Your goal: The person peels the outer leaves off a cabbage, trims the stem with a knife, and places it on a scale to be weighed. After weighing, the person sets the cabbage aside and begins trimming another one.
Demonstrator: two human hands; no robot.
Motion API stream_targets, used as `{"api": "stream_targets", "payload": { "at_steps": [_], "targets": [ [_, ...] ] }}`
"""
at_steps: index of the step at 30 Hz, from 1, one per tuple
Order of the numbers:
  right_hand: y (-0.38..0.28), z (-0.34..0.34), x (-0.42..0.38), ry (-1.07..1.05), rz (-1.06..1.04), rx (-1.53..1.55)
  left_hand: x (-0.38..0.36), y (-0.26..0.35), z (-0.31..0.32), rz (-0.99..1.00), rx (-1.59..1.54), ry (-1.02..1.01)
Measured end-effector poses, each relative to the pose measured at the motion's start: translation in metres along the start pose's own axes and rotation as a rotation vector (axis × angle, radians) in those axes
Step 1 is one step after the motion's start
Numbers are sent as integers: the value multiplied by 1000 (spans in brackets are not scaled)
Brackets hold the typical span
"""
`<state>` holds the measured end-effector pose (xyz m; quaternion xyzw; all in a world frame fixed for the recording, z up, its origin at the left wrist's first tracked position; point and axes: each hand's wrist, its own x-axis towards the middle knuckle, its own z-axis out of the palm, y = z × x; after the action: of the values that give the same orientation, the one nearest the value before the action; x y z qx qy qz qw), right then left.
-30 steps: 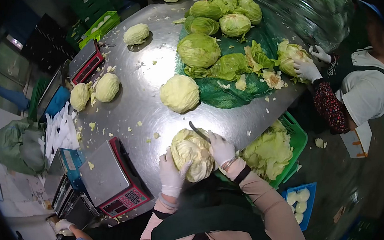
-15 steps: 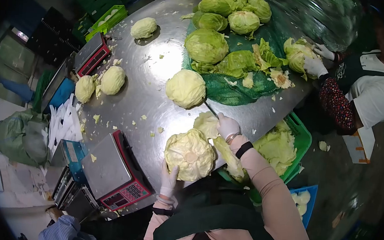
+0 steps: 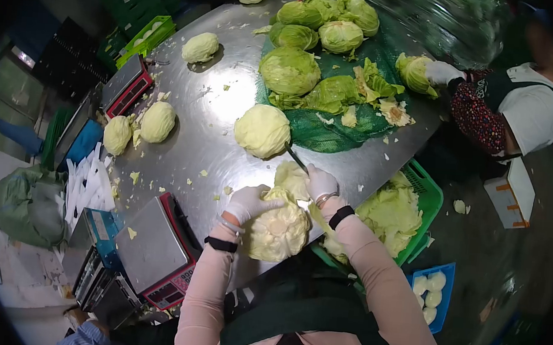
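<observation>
A pale cabbage (image 3: 279, 235) sits stem end up at the table's near edge. My left hand (image 3: 251, 203), in a white glove, grips its upper left side, fingers reaching across the top. My right hand (image 3: 322, 182), also gloved, is closed around a knife (image 3: 298, 160) whose blade points up and left. A loose outer leaf (image 3: 292, 179) is between the cabbage and my right hand. Just beyond the knife tip stands another trimmed cabbage (image 3: 262, 131), which neither hand touches.
Green cabbages (image 3: 290, 70) and torn leaves lie on green netting (image 3: 319, 133). A scale (image 3: 155, 247) stands at left; a green crate (image 3: 428, 202) of leaves is at right. A co-worker's gloved hand (image 3: 443, 73) holds a cabbage. A blue basket (image 3: 449, 279) contains pale round items.
My left hand has moved from the cabbage's lower left side up to its upper left. My right hand still holds the knife. The co-worker's cabbage is turned differently.
</observation>
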<state>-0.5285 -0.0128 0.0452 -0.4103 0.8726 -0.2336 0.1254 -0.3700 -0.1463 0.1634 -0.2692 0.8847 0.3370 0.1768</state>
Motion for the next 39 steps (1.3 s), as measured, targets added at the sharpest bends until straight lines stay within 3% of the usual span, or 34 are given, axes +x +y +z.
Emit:
{"api": "stream_targets", "payload": {
  "at_steps": [1,4,9,11,13,14,16,17,19,21,23,26,29,30,32,34,36,37,39],
  "targets": [
    [3,3,0,-20,38,-11,-5,-3,4,7,10,0],
    [6,6,-7,-37,99,-16,-36,-29,27,291,-15,376],
    [21,2,-11,41,226,-71,-80,-85,47,270,-298,520],
    [42,-22,-13,65,279,-136,-90,-100,52,133,-807,605],
    [79,-41,-14,164,302,-154,-98,-116,52,72,-878,581],
    [83,-62,-21,220,332,-115,-100,-129,58,-10,-859,474],
    [94,-87,-28,527,198,-83,-98,-150,72,-110,-861,324],
    [95,-104,-33,471,281,-75,-97,-159,83,-110,-873,338],
    [78,-126,-46,516,273,20,-100,-164,96,-65,-541,370],
    [33,-121,-66,425,257,376,-101,-155,108,-62,-677,407],
    [-24,-112,-98,-16,431,695,-96,-151,116,-199,-1152,426],
    [-51,-58,-140,-401,182,822,-91,-140,115,-117,-1106,498],
    [-87,-58,-139,-376,217,721,-94,-124,108,-18,-997,508],
    [-82,-44,-131,-141,43,481,-100,-113,100,-20,-997,503],
    [-83,-41,-109,-105,-13,390,-114,-84,81,34,-507,575],
    [-78,-35,-93,-67,-62,300,-124,-60,78,94,-411,608],
    [-75,-33,-82,-304,124,638,-131,-44,77,145,-349,655],
    [-75,-39,-80,-299,128,634,-133,-40,76,151,-351,652],
    [-82,-58,-81,-466,278,1089,-137,-35,75,208,-228,650]
  ]
}}
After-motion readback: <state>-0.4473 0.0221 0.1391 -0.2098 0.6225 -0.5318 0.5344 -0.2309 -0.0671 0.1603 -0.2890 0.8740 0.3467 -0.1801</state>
